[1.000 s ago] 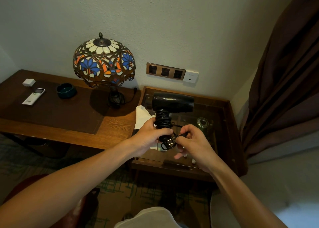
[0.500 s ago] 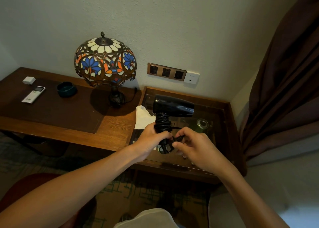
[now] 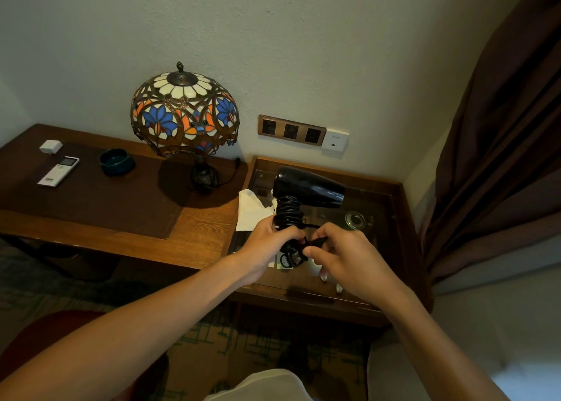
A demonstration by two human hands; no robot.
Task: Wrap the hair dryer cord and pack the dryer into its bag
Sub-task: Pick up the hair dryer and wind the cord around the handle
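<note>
A black hair dryer is held upright above the glass-topped side table, nozzle pointing right. Its black cord is coiled tightly around the handle. My left hand grips the lower handle over the coils. My right hand pinches the cord's plug end just right of the handle bottom. A white cloth, possibly the bag, lies on the side table's left edge behind my left hand.
A stained-glass lamp stands on the wooden desk to the left, with a dark ashtray, a white remote and a small white box. Wall sockets sit behind. A brown curtain hangs at right.
My right hand has moved closer to the handle bottom with the plug end, closing the gap to my left hand. The dryer stays upright in my left hand.
</note>
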